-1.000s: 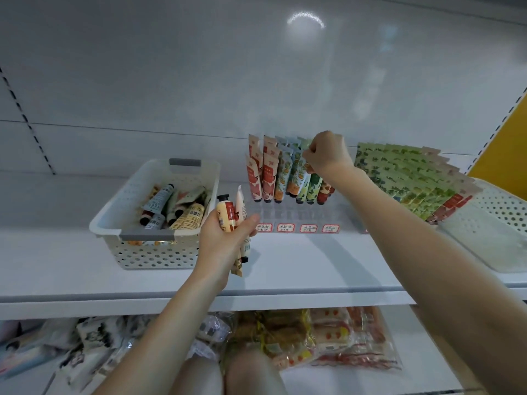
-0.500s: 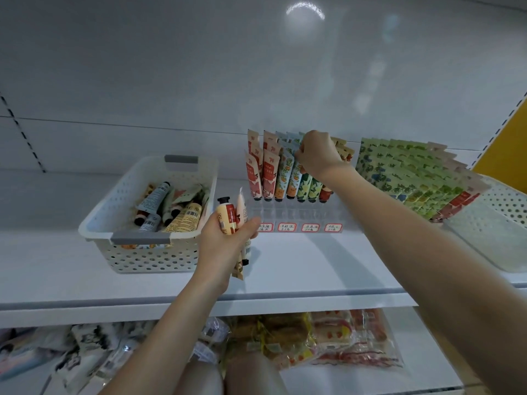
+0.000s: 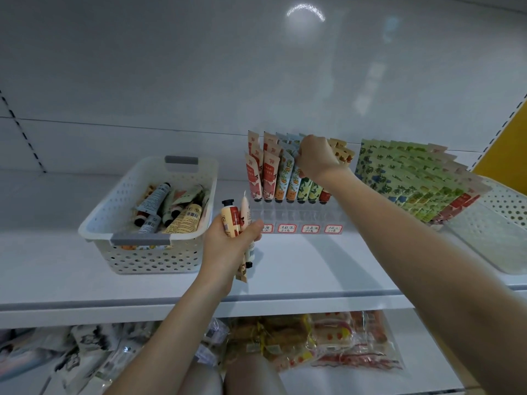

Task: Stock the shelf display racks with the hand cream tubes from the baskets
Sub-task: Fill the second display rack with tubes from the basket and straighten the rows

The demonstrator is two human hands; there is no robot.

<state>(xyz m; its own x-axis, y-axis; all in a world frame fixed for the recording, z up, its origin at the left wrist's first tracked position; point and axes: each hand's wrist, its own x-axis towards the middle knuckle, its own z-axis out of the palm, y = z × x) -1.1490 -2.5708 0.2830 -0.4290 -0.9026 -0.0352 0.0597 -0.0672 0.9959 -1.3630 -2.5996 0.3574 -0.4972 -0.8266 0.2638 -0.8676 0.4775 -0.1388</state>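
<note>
My left hand (image 3: pixel 228 248) grips a bunch of spare tubes (image 3: pixel 231 220) over the shelf (image 3: pixel 328 266), between the white basket (image 3: pixel 148 260) holding more loose tubes and the clear display rack (image 3: pixel 296 216), while my right hand (image 3: pixel 316 158) is curled over the crimped tops of the racked tubes (image 3: pixel 268 178), apparently pinching one. I judge the tubes light, soft-bodied and slick, so I take each by its stiff crimped end or near the cap. The white shelf is smooth and the rack rows stand tight, with green tubes (image 3: pixel 413 178) fanned just beside them.
</note>
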